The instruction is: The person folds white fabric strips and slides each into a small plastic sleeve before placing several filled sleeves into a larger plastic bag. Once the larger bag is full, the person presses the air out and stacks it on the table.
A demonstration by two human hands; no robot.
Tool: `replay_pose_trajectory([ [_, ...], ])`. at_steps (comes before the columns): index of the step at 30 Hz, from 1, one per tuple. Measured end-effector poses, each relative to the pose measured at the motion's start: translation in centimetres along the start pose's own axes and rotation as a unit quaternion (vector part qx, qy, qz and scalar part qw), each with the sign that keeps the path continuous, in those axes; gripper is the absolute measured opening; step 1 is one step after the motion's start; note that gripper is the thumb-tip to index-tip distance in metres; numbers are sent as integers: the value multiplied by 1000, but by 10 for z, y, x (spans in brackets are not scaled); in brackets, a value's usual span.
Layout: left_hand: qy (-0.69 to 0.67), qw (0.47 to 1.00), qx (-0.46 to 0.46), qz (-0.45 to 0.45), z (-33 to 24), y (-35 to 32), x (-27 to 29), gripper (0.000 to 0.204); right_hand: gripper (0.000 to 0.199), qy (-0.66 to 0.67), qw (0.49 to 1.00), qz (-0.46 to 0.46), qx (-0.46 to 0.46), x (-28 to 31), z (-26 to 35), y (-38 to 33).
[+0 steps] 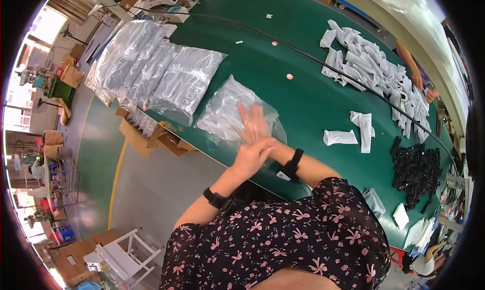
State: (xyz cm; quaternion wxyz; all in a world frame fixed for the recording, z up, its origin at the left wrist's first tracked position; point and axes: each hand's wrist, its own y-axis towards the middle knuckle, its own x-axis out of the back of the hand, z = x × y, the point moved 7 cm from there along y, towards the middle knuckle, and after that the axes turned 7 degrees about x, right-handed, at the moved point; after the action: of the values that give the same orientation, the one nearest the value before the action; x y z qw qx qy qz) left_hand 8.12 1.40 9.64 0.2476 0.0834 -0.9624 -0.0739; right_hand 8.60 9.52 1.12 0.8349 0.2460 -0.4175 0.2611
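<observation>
A clear plastic bag (222, 113) of white wrapped pieces lies on the green table in front of me. My right hand (254, 122) reaches inside the bag's mouth, fingers spread flat over the pieces. Crossing at my right wrist, my left hand (250, 158) is closed on the bag's edge, though its fingertips are partly hidden. Beyond to the left, filled plastic bags (182, 78) lie side by side along the table.
A long heap of white wrapped pieces (364, 62) lies at the far right, with two loose white pieces (339, 137) nearer. Black coiled items (417, 174) are piled at right. A dark cable (303, 52) crosses the table (283, 103). Open cardboard boxes (169, 141) stand below its left edge.
</observation>
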Motion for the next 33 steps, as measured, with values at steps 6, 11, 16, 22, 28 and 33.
replay_pose_trajectory([
  [6,-24,991,60,120,16,6,-5,16,87,-5,995,-89,52,16,-8,75],
  [11,-54,995,40,72,34,21,13,15,96,-10,986,-132,98,-2,-8,50],
  [16,-76,978,70,183,29,18,5,11,88,96,983,-138,68,-43,-23,23],
  [22,-107,949,131,265,23,27,-2,18,58,46,993,-9,111,4,-48,1],
  [28,-141,889,98,424,-6,3,-36,31,27,-176,967,-182,-26,171,-84,-127],
  [33,-140,871,50,467,-19,-2,-114,40,25,-205,972,-73,-86,152,-182,-197],
])
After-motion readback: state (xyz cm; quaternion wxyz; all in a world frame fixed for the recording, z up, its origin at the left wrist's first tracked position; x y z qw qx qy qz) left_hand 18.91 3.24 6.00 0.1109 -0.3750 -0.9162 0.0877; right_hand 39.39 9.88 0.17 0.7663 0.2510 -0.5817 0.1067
